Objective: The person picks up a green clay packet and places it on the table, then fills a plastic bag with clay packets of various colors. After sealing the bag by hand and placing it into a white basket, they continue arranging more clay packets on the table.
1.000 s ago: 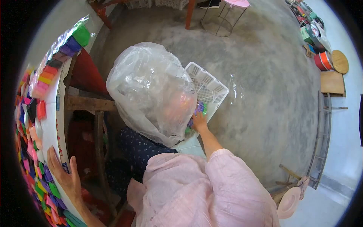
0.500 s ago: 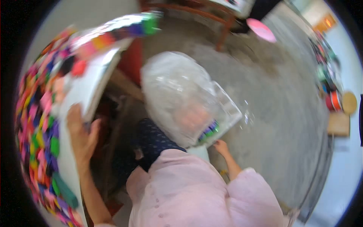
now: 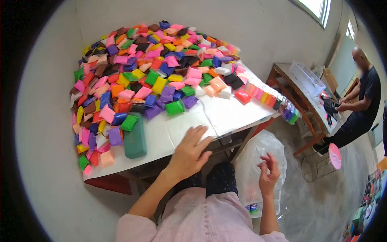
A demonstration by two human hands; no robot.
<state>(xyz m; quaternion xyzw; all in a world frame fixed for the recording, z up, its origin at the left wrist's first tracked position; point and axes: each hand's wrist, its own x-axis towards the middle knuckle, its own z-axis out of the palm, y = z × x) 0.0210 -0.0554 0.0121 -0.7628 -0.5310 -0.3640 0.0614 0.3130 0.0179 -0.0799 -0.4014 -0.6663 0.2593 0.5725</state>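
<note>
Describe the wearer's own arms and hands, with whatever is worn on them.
The left hand and right hand are ungloved, and no watch or bracelet shows at either wrist. The left sleeve is loose, pale pink and ends near the elbow; only the edge of the right sleeve, also pale pink, shows. Both forearms are uncovered.

light: bright, even | source: blown-out window beyond the table's right corner | glare: table surface whitest toward that corner, sheen on wrapped row and plastic bag | shadow: dim under the near edge | lens: fisheye bowing, black surround | focus: packets mostly sharp mid-table, softer at the back-right edge
</note>
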